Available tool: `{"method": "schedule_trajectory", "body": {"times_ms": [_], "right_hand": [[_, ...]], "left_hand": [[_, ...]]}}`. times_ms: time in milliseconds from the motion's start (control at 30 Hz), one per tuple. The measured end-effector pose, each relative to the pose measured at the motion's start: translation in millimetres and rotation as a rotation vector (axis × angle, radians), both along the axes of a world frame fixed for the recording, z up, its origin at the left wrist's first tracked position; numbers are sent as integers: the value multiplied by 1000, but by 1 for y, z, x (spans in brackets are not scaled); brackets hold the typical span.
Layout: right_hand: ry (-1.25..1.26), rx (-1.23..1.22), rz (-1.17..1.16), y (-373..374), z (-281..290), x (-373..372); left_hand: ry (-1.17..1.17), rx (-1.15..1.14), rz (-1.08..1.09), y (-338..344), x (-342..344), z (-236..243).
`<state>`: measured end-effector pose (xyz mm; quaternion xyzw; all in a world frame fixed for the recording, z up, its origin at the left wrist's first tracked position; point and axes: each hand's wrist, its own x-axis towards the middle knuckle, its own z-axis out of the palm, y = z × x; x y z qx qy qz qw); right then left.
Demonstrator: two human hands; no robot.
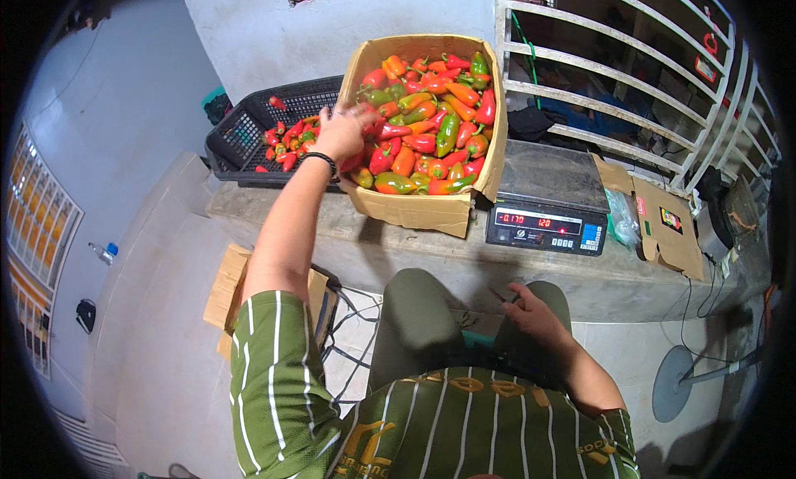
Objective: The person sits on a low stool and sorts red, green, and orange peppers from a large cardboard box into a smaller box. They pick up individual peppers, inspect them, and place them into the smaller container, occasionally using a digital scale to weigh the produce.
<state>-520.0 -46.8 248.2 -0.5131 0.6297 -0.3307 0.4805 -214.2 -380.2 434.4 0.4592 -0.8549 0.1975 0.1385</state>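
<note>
A cardboard box (410, 207) full of red, orange and green peppers (421, 142) stands tilted on the concrete ledge. My left hand (342, 134) reaches over its left side, fingers spread and slightly blurred above the peppers; I see nothing held in it. Beside the box, under my left forearm, a black plastic crate (236, 143) contains a smaller heap of mostly red peppers (290, 142). My right hand (535, 315) rests over my right thigh, closed on a thin, dark, pointed tool (497, 295) whose exact kind is unclear.
A digital scale (547, 218) with a lit red display sits right of the box. Past it lie a clear plastic bag (622, 218) and flattened cardboard (667, 226). White metal bars (613, 89) rise behind. Another opened carton (225, 288) is on the floor, left of my legs.
</note>
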Motion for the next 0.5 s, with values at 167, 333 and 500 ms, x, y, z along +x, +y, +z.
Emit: {"method": "schedule_trajectory", "body": {"times_ms": [167,333,500], "right_hand": [[59,-56,73,1,-4,4],[53,-33,70,-4,17,14],[45,-241,73,-10,55,25]], "left_hand": [[-150,139,164,1,-14,2],[196,-26,-12,-8,6,8],[1622,1095,-691,57,-22,9]]}}
